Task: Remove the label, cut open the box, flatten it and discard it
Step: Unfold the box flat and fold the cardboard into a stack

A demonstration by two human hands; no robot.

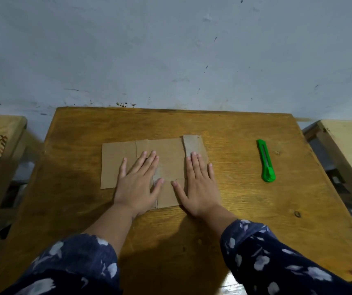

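I see my left hand (137, 184) and right hand (198, 186) spread, palms flat on the flattened brown cardboard box (168, 165) mid-table (234, 209), no readable print, green plastic utility knife (266, 160) at three o'clock.

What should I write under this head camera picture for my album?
Both hands, left and right, press a flattened cardboard box on a wooden table; green cutter aside.

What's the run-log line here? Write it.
step: flatten | left hand, right hand: palms flat on cardboard | green cutter: on table, right, untouched
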